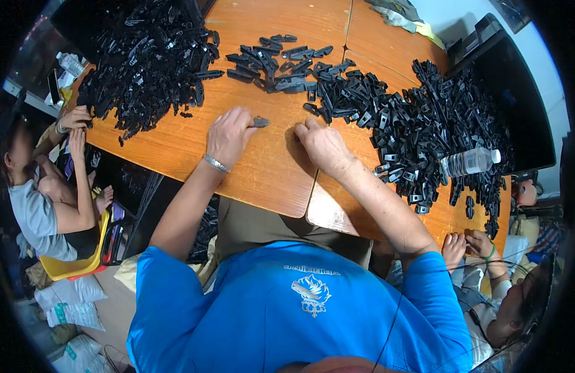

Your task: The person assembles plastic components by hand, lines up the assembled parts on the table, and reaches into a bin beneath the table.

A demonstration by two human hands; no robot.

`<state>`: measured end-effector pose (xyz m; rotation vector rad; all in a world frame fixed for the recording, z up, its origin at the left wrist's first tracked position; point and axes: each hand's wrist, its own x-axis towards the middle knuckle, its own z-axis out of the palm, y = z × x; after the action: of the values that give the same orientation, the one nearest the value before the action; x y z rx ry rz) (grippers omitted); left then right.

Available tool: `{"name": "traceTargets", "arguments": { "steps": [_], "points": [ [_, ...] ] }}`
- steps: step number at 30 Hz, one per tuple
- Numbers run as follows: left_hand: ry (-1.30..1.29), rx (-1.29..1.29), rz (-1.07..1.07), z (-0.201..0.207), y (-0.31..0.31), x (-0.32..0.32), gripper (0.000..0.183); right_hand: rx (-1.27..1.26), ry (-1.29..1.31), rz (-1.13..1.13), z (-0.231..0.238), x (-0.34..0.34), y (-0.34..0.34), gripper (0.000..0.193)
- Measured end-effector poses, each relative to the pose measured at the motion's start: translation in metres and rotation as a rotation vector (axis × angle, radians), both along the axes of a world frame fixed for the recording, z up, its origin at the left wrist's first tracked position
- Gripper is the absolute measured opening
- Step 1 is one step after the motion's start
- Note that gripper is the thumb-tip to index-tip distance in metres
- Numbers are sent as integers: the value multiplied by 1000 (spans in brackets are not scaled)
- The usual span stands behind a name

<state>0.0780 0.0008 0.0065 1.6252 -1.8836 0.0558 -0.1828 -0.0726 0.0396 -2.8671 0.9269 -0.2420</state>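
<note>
Over the wooden table, my left hand (228,135) is closed, pinching a small black plastic clip (260,122) between thumb and fingertips. To its right, my right hand (324,147) rests low over the tabletop with the fingers curled in. Whatever those fingers hold, if anything, is hidden. Beyond both hands lies a loose group of black plastic clips (293,62). A larger heap of similar black clips (399,118) spreads away to the right of my right hand. Past my left hand rises a dense pile of small black parts (154,68).
A clear plastic bottle (470,162) lies on the right heap. A person (51,199) on a yellow chair (82,261) has hands at the table's left edge. Another person's hands (480,244) are at the right edge. Cloths (399,15) lie at the far edge.
</note>
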Motion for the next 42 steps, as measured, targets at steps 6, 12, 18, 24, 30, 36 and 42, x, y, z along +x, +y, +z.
{"name": "traceTargets", "arguments": {
  "steps": [6, 12, 18, 24, 30, 36, 42],
  "points": [
    [7, -10, -128, 7, 33, -5, 22, 116, -211, -48, 2, 14, 1, 17],
    [201, -69, 12, 2, 33, 2, 17, 164, -463, -44, -9, 41, 2, 22],
    [149, 24, 43, -8, 29, 6, 19, 192, -461, -15, -19, 51, -10, 24],
    [178, 95, 55, -9, 22, 7, 19, 258, -524, 68, -18, 54, -24, 26],
    [144, 23, 1, -8, 19, 9, 18, 178, -540, 157, -23, 55, -30, 21],
    [209, 87, -12, -7, 30, 20, 21, 232, -566, 193, -32, 85, -4, 18],
    [74, 681, -187, 69, 97, 109, 30, 335, -472, 282, -33, 86, 0, 25]
  ]
}}
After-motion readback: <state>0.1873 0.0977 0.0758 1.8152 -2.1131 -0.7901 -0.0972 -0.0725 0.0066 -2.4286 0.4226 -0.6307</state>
